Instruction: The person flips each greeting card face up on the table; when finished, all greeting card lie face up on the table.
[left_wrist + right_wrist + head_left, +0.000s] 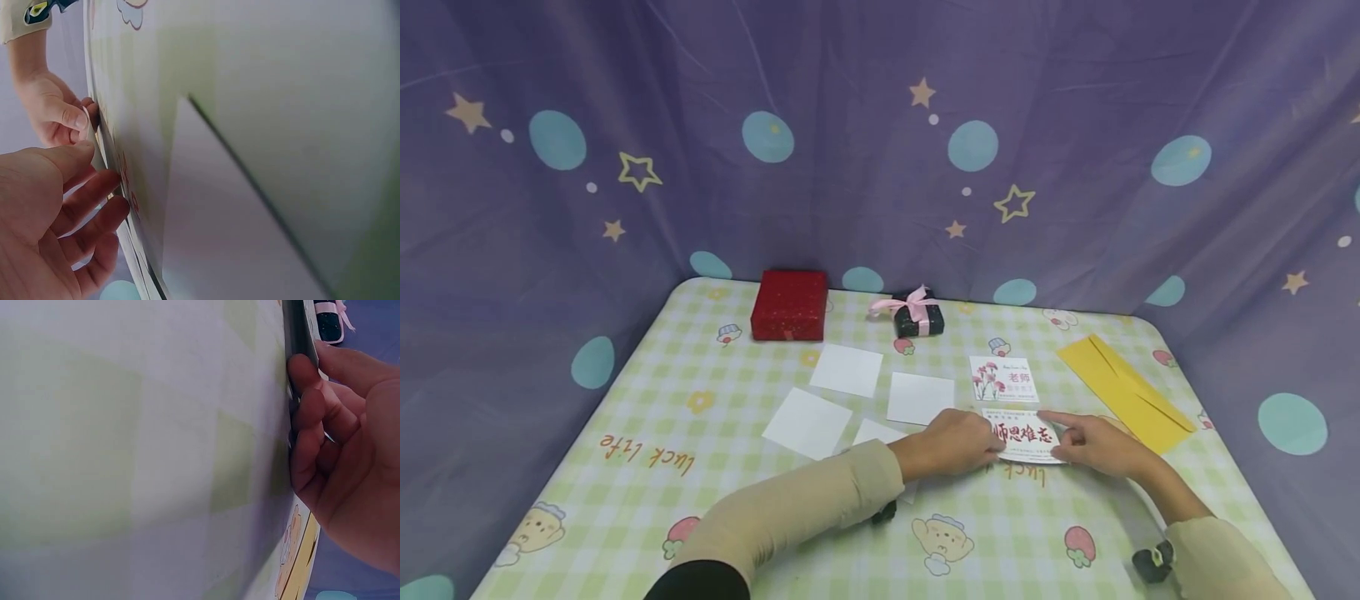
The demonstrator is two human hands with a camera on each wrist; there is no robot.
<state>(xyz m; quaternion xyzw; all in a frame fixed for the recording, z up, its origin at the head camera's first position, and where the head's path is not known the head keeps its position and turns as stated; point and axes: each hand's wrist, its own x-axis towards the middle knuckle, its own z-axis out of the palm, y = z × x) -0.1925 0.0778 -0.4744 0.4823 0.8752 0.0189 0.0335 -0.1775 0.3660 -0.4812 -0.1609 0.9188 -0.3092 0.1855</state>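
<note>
A white card with large red Chinese characters [1024, 434] is held between both hands, low over the cloth, its lower edge bowed. My left hand [961, 443] grips the card's left end, covering part of it. At the right end, my right hand [1103, 446] pinches the card, with the index finger reaching along its upper corner. Seen from the right wrist, the thumb [353, 365] lies on one face and curled fingers are behind the edge. A second card, printed with pink flowers [1002, 380], lies just beyond the held one.
Several blank white cards [847, 371] lie left of the hands, one partly under the left forearm. A yellow envelope [1123, 392] lies to the right. Farther back stand a red box [789, 306] and a small black box with a pink ribbon [917, 313]. A purple curtain [880, 208] surrounds the table.
</note>
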